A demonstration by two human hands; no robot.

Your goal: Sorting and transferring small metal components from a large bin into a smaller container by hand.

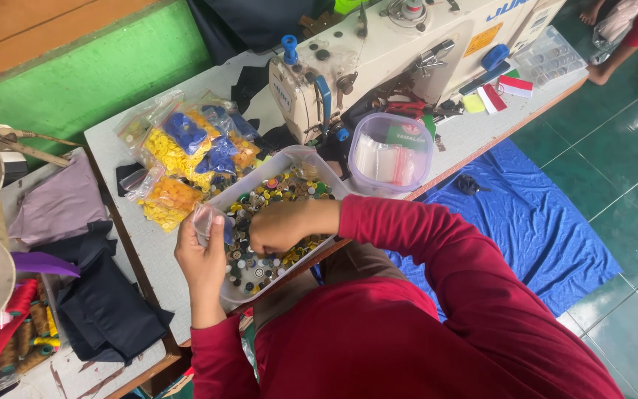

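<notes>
- left hand [202,255] at lower left of centre, closed around a small clear bag [206,219]
- right hand [280,225] at centre — fingers curled down into the tray [298,157] of mixed buttons [283,185]; what it pinches, cannot tell

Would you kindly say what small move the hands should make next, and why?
Probably lift the right hand towards the small clear bag held by the left hand: the right hand's fingers are down among the mixed buttons in the tray, beside the bag.

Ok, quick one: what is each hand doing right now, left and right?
Left hand: closed on a small clear plastic bag.
Right hand: fingers curled down into the tray of mixed buttons; whether it grips any cannot be told.
</notes>
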